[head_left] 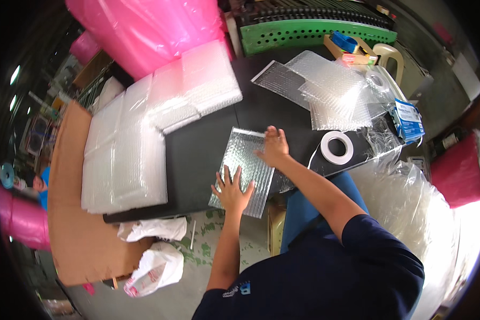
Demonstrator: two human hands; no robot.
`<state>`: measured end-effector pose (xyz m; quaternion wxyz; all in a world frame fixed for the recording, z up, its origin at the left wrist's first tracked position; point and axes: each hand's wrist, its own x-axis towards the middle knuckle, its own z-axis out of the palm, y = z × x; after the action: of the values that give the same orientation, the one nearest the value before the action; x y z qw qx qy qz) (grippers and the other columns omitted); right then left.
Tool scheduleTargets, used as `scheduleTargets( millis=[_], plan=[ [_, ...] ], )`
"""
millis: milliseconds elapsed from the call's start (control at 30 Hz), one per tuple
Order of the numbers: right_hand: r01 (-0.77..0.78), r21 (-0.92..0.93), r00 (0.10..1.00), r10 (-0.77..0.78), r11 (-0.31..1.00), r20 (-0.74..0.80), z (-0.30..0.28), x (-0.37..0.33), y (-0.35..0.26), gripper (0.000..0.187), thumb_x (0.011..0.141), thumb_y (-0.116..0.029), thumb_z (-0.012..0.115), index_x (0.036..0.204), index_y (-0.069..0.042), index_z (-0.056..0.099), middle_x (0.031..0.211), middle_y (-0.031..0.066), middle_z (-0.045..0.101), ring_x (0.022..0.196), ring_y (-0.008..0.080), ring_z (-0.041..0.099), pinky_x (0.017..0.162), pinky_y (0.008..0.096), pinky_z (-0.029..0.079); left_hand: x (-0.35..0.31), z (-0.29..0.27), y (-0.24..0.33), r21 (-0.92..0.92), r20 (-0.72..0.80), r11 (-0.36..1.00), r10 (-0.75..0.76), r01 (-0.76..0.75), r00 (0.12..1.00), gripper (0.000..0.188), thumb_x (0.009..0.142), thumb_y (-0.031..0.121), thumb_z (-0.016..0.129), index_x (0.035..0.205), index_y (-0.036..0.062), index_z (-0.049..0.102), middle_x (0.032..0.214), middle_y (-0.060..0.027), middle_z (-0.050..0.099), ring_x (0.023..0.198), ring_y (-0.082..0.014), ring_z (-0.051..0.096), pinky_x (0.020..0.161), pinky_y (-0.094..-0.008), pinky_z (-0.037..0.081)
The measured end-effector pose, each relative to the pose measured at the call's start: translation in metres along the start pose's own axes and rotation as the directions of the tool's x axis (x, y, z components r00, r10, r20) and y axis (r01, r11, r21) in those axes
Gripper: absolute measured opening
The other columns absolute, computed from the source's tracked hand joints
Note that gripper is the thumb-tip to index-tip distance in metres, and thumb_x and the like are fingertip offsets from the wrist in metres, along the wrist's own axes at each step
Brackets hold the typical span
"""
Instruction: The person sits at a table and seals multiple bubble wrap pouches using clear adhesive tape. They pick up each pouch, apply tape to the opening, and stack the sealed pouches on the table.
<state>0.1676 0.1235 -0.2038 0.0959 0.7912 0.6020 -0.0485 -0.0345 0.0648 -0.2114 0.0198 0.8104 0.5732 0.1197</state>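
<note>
A clear bubble-wrap bag (246,160) lies on the black table (189,165) in front of me, its near edge sticking out past the table's front edge. My left hand (233,190) rests flat on its lower part, fingers spread. At the bag's upper right edge is my right hand (275,148), laid on it with the thumb held apart; its fingertips are slightly blurred. A roll of white tape (336,148) lies on the table to the right of the bag, with a thin strip trailing from it.
Neat stacks of bubble-wrap bags (124,154) cover the table's left side. Loose bubble-wrap sheets (330,90) lie at the far right, near a cardboard box (352,50) and a blue-and-white packet (408,120). Behind stands a big pink plastic-wrapped bundle (149,32). White plastic bags (157,266) hang low at left.
</note>
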Motion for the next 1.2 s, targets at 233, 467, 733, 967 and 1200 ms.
scheduleTargets(
  millis=[233,467,733,967,1200],
  plan=[
    [0.312,0.297,0.949,-0.313,0.902,-0.046,-0.02,0.054,0.003,0.071,0.093,-0.057,0.032,0.144,-0.007,0.032,0.152,0.0103,0.027,0.142,0.025,0.021,0.115,0.0482,0.013,0.004,-0.002,0.008,-0.023,0.019,1.0,-0.018,0.019,1.0,0.066,0.079,0.058,0.056,0.139,0.0344,0.041,0.153,-0.0062,0.025,0.139,-0.0388,0.023,0.105,-0.0671,0.016],
    [-0.383,0.117,0.765,0.385,0.916,-0.516,-0.089,0.112,0.194,0.056,0.09,-0.041,0.053,0.134,-0.007,0.047,0.142,0.017,0.04,0.132,0.0314,0.036,0.107,0.0489,0.029,0.004,-0.002,0.004,-0.004,0.034,0.998,-0.063,0.063,0.997,0.067,0.08,0.06,0.054,0.14,0.0332,0.041,0.153,-0.006,0.025,0.139,-0.0384,0.023,0.106,-0.0666,0.015],
    [-0.341,0.187,0.855,0.386,0.921,-0.345,-0.063,0.119,0.269,0.026,0.093,-0.019,0.042,0.114,-0.01,0.056,0.101,0.0157,0.067,0.09,0.0379,0.066,0.074,0.0474,0.053,0.01,-0.004,0.011,-0.027,0.017,0.999,-0.034,0.035,0.999,0.067,0.077,0.055,0.059,0.138,0.0322,0.043,0.152,-0.0054,0.026,0.137,-0.0387,0.025,0.104,-0.0674,0.017],
    [-0.037,0.67,0.049,0.671,0.741,-0.74,-0.131,0.052,0.311,0.02,0.093,-0.012,0.044,0.109,-0.008,0.054,0.079,0.0147,0.065,0.068,0.0317,0.064,0.062,0.0423,0.049,0.014,-0.014,0.015,-0.077,0.093,0.997,-0.021,0.028,0.995,0.066,0.078,0.052,0.061,0.136,0.0237,0.047,0.152,-0.0126,0.026,0.138,-0.0425,0.02,0.104,-0.0689,0.013],
    [0.04,0.631,-0.083,0.632,0.775,-0.771,-0.148,0.011,0.379,0.019,0.096,-0.02,0.052,0.092,-0.002,0.055,0.062,0.011,0.049,0.051,0.0164,0.05,0.049,0.0347,0.042,0.007,-0.01,0.01,-0.011,0.144,1.0,-0.022,0.023,0.989,0.067,0.079,0.055,0.057,0.135,0.0192,0.048,0.153,-0.0136,0.022,0.138,-0.0462,0.017,0.101,-0.0712,0.012]
  ],
)
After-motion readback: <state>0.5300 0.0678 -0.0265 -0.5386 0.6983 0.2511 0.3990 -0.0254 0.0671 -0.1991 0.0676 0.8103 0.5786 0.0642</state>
